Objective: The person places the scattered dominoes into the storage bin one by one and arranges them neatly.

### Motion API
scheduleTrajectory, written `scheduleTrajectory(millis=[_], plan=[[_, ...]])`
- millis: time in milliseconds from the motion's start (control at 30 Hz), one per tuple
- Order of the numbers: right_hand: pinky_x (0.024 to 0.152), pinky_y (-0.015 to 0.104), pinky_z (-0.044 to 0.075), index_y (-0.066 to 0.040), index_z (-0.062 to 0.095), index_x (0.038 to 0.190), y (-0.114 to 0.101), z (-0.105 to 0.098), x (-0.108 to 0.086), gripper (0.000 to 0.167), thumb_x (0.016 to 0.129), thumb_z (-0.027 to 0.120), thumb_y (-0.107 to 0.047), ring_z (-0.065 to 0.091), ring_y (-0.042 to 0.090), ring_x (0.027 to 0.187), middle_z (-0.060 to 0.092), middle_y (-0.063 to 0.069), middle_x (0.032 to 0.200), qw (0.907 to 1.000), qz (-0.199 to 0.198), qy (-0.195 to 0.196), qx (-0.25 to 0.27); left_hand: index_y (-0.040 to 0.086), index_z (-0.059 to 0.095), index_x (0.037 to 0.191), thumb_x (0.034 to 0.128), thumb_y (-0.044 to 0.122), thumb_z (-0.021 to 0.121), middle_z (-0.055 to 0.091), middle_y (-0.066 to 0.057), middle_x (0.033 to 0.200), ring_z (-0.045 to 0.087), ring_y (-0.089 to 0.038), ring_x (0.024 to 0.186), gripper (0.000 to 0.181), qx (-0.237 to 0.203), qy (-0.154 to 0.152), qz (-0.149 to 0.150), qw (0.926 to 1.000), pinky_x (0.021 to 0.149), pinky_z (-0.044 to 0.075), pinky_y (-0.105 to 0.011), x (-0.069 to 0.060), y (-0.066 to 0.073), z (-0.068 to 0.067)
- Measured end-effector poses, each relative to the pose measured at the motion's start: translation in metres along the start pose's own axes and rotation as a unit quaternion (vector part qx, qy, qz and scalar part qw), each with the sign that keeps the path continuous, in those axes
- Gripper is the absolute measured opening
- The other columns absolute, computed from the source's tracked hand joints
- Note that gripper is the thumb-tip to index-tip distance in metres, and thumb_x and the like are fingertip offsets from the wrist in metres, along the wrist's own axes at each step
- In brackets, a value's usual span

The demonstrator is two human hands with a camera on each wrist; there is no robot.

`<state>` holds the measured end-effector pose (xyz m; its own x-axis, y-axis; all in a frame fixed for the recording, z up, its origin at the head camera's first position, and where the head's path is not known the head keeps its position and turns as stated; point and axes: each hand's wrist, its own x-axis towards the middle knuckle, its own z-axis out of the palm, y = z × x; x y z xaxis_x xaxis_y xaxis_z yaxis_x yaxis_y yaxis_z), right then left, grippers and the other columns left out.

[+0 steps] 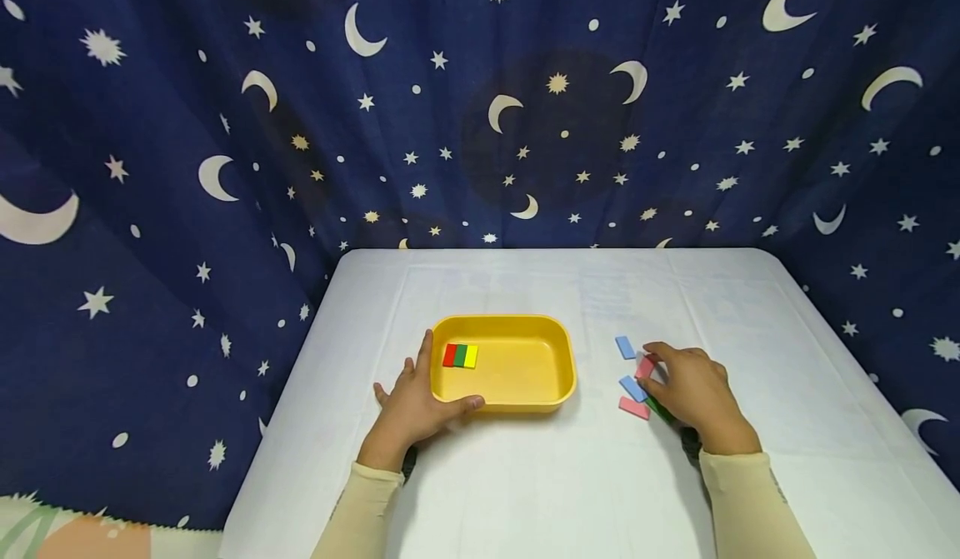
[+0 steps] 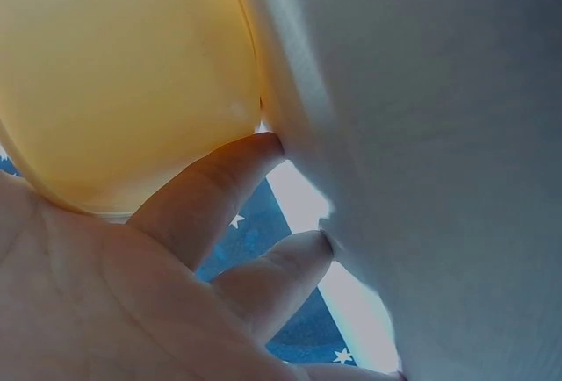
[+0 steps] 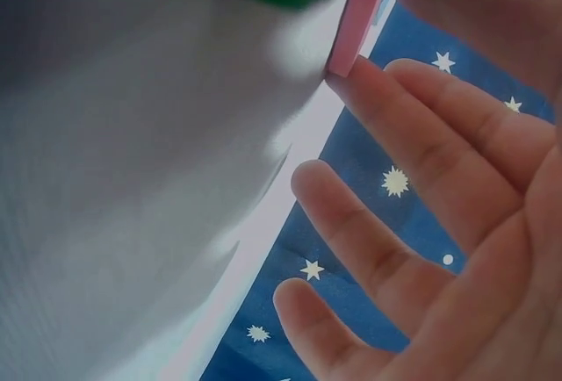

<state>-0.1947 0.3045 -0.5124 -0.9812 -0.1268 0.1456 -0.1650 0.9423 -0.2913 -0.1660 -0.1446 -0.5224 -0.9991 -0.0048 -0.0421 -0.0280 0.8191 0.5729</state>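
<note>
A yellow tray (image 1: 517, 403) stands on the white table, with a red tile (image 1: 449, 355), a green tile (image 1: 460, 356) and a yellow tile (image 1: 471, 356) side by side at its left end. My left hand (image 1: 412, 409) spreads around the tray's near left corner, thumb along the front rim and fingers straight against the side and table. To the right of the tray, my right hand (image 1: 697, 392) pinches a pink tile (image 3: 358, 25) between thumb and finger. Its other fingers are extended. Partly under this hand lies a dark green tile (image 1: 660, 410).
Near the right hand lie two blue tiles (image 1: 626, 347) and another pink tile (image 1: 634, 408). A dark blue curtain (image 1: 450, 126) with moons and stars hangs behind the table (image 1: 555, 492) and along its sides. Patterned cloth (image 1: 90, 534) shows at the lower left.
</note>
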Motion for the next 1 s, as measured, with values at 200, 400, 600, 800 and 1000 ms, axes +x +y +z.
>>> scheduleTrajectory(millis=[200, 400, 600, 800, 1000], plan=[[0.077, 0.073, 0.043, -0.008, 0.068, 0.134, 0.000, -0.005, 0.001, 0.055, 0.087, 0.087, -0.029, 0.063, 0.050, 0.108, 0.077, 0.015, 0.105, 0.9998, -0.014, -0.007, -0.012, 0.032, 0.001, 0.171, 0.0546, 0.101, 0.068, 0.052, -0.015, 0.157, 0.033, -0.039, 0.154, 0.152, -0.007, 0.000, -0.003, 1.0000, 0.109, 0.003, -0.087, 0.000, 0.001, 0.000], [0.075, 0.073, 0.045, -0.008, 0.068, 0.135, -0.001, -0.008, 0.003, 0.054, 0.088, 0.085, -0.027, 0.064, 0.050, 0.106, 0.077, 0.015, 0.109, 0.9994, -0.025, -0.015, -0.016, 0.032, 0.002, 0.172, 0.0554, 0.099, 0.071, 0.053, -0.015, 0.156, 0.034, -0.040, 0.154, 0.151, -0.011, 0.006, -0.003, 0.9999, 0.109, 0.004, -0.087, -0.001, 0.001, 0.000], [0.077, 0.074, 0.045, -0.008, 0.067, 0.135, -0.004, -0.013, 0.006, 0.053, 0.089, 0.083, -0.027, 0.065, 0.049, 0.104, 0.077, 0.014, 0.107, 0.9997, -0.020, -0.001, -0.014, 0.034, 0.000, 0.171, 0.0544, 0.101, 0.069, 0.053, -0.015, 0.156, 0.033, -0.039, 0.154, 0.151, -0.007, 0.004, -0.003, 1.0000, 0.110, 0.003, -0.086, 0.000, 0.001, 0.000], [0.084, 0.074, 0.042, -0.009, 0.067, 0.137, -0.018, -0.020, 0.016, 0.054, 0.090, 0.081, -0.031, 0.061, 0.048, 0.109, 0.076, 0.005, 0.091, 0.9999, -0.013, -0.001, -0.009, 0.032, 0.001, 0.171, 0.0553, 0.100, 0.069, 0.053, -0.017, 0.156, 0.034, -0.039, 0.153, 0.151, -0.006, 0.004, 0.001, 1.0000, 0.109, 0.004, -0.087, 0.002, 0.001, -0.001], [0.088, 0.072, 0.042, -0.011, 0.066, 0.137, -0.039, -0.025, 0.028, 0.053, 0.091, 0.081, -0.030, 0.059, 0.048, 0.111, 0.078, 0.011, 0.105, 0.9992, -0.029, 0.026, -0.005, 0.032, 0.000, 0.171, 0.0549, 0.102, 0.067, 0.053, -0.016, 0.156, 0.034, -0.039, 0.154, 0.151, 0.001, -0.001, 0.000, 1.0000, 0.109, 0.004, -0.087, 0.002, 0.001, -0.001]])
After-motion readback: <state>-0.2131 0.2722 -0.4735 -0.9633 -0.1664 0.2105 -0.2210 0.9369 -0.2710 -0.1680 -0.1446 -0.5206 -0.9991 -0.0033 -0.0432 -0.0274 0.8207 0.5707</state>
